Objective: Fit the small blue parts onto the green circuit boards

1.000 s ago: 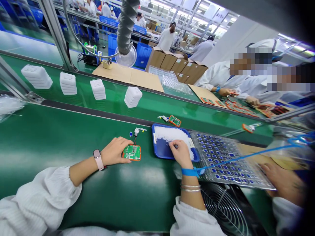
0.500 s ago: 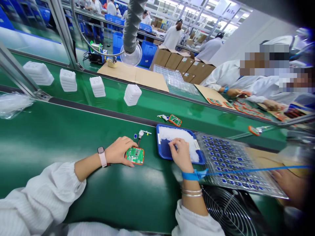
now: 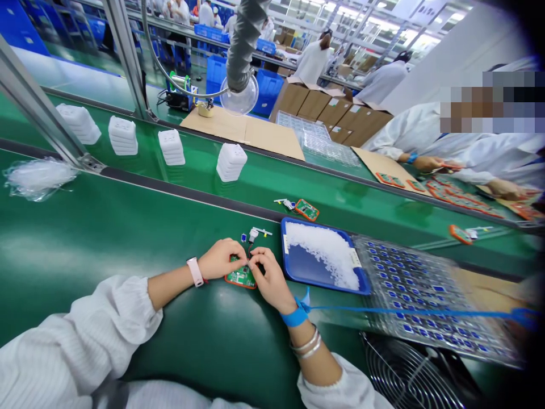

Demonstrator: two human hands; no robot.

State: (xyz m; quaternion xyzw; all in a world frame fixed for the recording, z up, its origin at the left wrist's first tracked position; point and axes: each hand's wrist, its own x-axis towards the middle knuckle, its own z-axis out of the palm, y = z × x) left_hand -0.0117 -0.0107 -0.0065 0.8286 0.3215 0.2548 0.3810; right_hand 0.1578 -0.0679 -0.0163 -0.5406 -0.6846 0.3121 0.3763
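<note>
A green circuit board (image 3: 240, 278) with an orange edge lies on the green bench in front of me. My left hand (image 3: 222, 259) is over its upper left part, thumb and fingers pinched together. From the other side my right hand (image 3: 269, 277) comes in, its fingertips also pinched and meeting the left ones above the board. Whatever sits between the fingertips is too small or hidden to name. Just beyond the hands are a white connector part (image 3: 254, 234) with a wire running towards the board, and a small blue square piece (image 3: 243, 237).
Right of my hands stands a blue tray (image 3: 304, 270) of small white pieces (image 3: 317, 241). Beyond it are a clear plastic tray (image 3: 426, 295) of blue squares and a fan (image 3: 409, 369). White stacked casings (image 3: 231, 162) stand behind. A blue wrist cord (image 3: 383, 311) stretches right. Co-workers sit far right.
My right hand has left the blue tray and moved left to the circuit board. My left hand has gone from gripping the board's side to a pinch over it. The view has shifted slightly.
</note>
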